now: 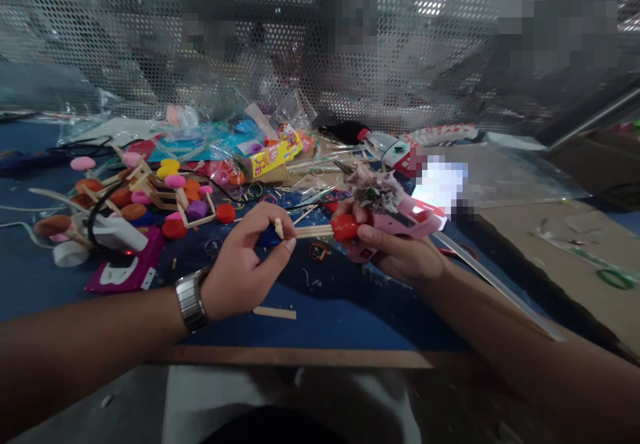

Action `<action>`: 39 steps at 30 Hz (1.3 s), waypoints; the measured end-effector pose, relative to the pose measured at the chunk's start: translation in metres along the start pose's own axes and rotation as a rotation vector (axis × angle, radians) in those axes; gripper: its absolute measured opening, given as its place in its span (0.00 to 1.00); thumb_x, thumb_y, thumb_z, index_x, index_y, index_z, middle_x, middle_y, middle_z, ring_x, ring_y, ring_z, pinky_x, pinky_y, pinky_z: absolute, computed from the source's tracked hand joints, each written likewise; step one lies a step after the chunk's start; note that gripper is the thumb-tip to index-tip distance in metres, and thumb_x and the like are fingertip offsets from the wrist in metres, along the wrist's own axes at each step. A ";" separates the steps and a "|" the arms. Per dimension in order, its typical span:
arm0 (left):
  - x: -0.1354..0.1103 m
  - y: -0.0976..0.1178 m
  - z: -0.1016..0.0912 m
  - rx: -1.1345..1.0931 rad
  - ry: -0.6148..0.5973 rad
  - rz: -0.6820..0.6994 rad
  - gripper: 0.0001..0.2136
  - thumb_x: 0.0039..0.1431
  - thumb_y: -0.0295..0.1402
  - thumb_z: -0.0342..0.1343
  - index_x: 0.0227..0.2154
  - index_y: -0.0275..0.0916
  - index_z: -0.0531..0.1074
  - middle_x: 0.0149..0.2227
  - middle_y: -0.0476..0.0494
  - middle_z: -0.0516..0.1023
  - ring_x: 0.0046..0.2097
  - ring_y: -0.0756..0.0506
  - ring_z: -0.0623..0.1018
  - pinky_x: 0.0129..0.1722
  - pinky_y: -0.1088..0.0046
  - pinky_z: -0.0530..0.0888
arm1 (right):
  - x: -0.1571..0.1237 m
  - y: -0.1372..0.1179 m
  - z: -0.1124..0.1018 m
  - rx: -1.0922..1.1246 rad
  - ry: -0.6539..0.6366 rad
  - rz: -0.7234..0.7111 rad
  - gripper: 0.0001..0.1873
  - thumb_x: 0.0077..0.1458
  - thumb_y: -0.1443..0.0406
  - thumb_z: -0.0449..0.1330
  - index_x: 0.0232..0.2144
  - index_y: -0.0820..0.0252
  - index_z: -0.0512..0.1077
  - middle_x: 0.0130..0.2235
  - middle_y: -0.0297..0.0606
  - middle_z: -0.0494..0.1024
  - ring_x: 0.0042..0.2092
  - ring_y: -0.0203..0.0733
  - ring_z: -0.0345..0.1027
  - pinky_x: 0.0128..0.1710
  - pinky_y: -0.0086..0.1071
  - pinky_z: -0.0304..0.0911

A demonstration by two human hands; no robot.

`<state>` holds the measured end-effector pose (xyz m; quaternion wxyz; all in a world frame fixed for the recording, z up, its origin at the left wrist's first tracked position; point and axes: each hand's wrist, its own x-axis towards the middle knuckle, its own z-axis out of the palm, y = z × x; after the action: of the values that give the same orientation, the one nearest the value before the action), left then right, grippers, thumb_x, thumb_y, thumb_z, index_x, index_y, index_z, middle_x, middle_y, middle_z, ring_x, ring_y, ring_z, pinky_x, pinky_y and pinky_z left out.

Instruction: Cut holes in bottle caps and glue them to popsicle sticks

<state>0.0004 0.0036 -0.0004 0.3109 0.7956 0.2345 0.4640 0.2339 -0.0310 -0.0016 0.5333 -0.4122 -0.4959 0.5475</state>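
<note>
My left hand (245, 261), with a metal watch (191, 299) on the wrist, pinches the near end of a thin wooden stick (313, 231) beside a blue cap (270, 237). A red bottle cap (345, 227) sits on the stick's far end. My right hand (400, 251) is closed around a pink glue gun (400, 221) and steadies the red cap with the thumb. Both hands hover just above the blue table cover (320, 311).
Stick-and-cap models (165, 197) in pink, orange and yellow lie at the left with a white charger and cable (113, 234). Packets, a plastic bottle (390, 147), rubber bands and a loose stick (274, 312) litter the table. A perforated metal screen (320, 51) stands behind.
</note>
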 end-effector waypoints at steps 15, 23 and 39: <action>0.000 0.001 -0.001 -0.005 -0.030 -0.015 0.05 0.63 0.23 0.54 0.34 0.40 0.68 0.37 0.45 0.71 0.42 0.45 0.73 0.45 0.65 0.73 | 0.001 0.004 -0.004 -0.091 -0.009 0.018 0.23 0.40 0.51 0.76 0.29 0.51 0.67 0.42 0.36 0.71 0.32 0.42 0.62 0.28 0.37 0.61; 0.002 0.006 -0.002 0.024 -0.031 0.051 0.07 0.61 0.21 0.54 0.33 0.40 0.69 0.36 0.44 0.72 0.40 0.44 0.73 0.43 0.64 0.72 | 0.000 -0.004 0.002 -0.071 -0.030 0.000 0.25 0.38 0.53 0.77 0.28 0.51 0.66 0.38 0.35 0.68 0.32 0.40 0.60 0.24 0.33 0.60; 0.001 0.003 0.000 0.045 -0.063 0.040 0.06 0.62 0.22 0.56 0.34 0.40 0.69 0.37 0.45 0.71 0.41 0.45 0.72 0.45 0.66 0.71 | 0.001 0.002 -0.002 -0.038 -0.037 0.002 0.24 0.36 0.55 0.78 0.29 0.50 0.68 0.37 0.33 0.67 0.33 0.42 0.60 0.25 0.34 0.59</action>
<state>0.0009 0.0021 0.0027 0.2910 0.8212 0.2191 0.4393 0.2351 -0.0300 -0.0039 0.5157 -0.4123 -0.5155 0.5461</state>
